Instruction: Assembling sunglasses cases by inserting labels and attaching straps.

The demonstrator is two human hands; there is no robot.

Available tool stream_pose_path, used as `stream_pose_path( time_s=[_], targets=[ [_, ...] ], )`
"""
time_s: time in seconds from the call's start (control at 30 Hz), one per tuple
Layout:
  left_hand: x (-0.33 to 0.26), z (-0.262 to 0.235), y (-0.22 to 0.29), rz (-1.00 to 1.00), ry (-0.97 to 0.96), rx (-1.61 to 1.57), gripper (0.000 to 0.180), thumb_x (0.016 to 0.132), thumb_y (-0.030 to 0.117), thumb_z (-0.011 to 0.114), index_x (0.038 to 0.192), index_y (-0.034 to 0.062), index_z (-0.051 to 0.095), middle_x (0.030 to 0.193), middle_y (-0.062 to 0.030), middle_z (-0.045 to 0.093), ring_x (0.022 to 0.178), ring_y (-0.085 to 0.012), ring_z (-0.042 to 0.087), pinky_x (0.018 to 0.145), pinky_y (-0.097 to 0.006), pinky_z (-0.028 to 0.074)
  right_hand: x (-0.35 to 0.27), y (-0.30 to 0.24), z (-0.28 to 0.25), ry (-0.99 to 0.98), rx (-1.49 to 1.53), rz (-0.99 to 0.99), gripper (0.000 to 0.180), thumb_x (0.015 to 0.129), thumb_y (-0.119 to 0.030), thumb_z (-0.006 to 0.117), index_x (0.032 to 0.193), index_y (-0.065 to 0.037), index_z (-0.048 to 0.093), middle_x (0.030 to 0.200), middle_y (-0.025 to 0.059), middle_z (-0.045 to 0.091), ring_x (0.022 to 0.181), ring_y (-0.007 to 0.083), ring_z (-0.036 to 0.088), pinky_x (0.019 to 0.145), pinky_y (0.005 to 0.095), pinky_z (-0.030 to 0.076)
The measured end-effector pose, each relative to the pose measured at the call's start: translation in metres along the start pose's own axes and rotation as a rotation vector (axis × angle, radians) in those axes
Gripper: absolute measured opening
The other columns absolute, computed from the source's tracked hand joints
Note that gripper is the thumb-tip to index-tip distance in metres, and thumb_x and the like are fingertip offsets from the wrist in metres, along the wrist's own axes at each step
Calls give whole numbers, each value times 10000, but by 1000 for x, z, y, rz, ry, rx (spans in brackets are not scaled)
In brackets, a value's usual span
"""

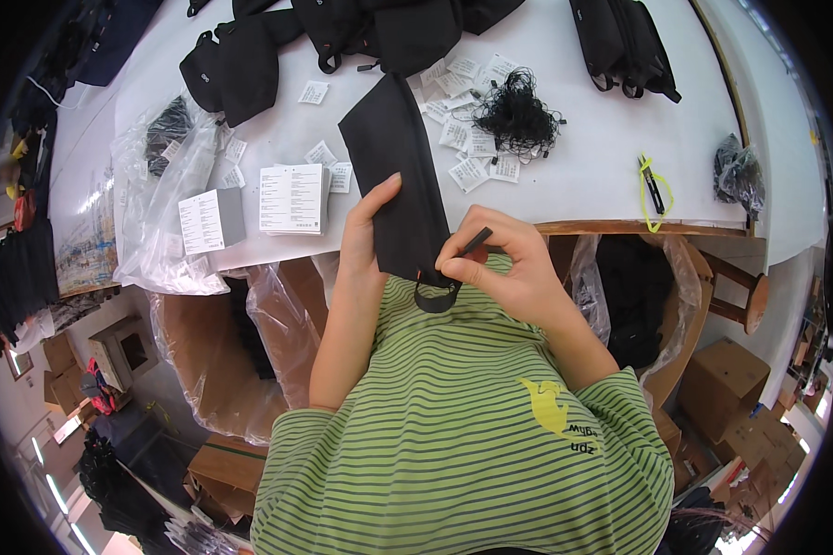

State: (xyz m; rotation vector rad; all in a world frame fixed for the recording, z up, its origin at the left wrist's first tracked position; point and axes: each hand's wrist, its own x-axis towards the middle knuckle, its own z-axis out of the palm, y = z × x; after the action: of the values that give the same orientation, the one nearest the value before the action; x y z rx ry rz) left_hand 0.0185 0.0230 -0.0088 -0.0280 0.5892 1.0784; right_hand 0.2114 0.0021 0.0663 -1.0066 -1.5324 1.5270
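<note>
A flat black zip pouch [396, 166] is tilted in front of my chest, its far end above the table edge. My left hand [366, 227] is closed round its left side, the thumb lying on the front face. At the pouch's near right corner, my right hand [514, 273] pinches a short black zipper pull [476, 242] whose end sticks out above the fingers. A small black fabric loop [437, 301] hangs from that same corner. The pouch's back and my left fingers behind it are hidden.
White label stacks [292, 199] and a clear plastic bag [148, 213] are at left on the table. Loose tags lie around a tangle of black strings [518, 116]. More black pouches [625, 46] lie at the back. A yellow-looped cutter [652, 190] rests near the right edge; plastic-lined cartons [213, 370] stand below.
</note>
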Motion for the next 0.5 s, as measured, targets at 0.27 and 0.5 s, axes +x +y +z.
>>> stream_pose_path(
  time_s=[0.27,0.5],
  targets=[
    [-14,28,-6,263,216,315,394,819,84,652,1179,-5,518,1024,-103,627,887,-197,648,750,-315,556,11,4,-7,292,-493,-295,158,695,-140,751,811,-80,660,858,51,498,789,192,478,679,286,393],
    [-20,35,-9,370,227,376,445,808,74,663,1207,-8,484,1048,-102,597,908,-196,630,787,-316,540,13,7,-4,269,-589,-242,126,684,-126,744,781,-87,673,783,23,520,753,198,461,659,298,391]
  ],
)
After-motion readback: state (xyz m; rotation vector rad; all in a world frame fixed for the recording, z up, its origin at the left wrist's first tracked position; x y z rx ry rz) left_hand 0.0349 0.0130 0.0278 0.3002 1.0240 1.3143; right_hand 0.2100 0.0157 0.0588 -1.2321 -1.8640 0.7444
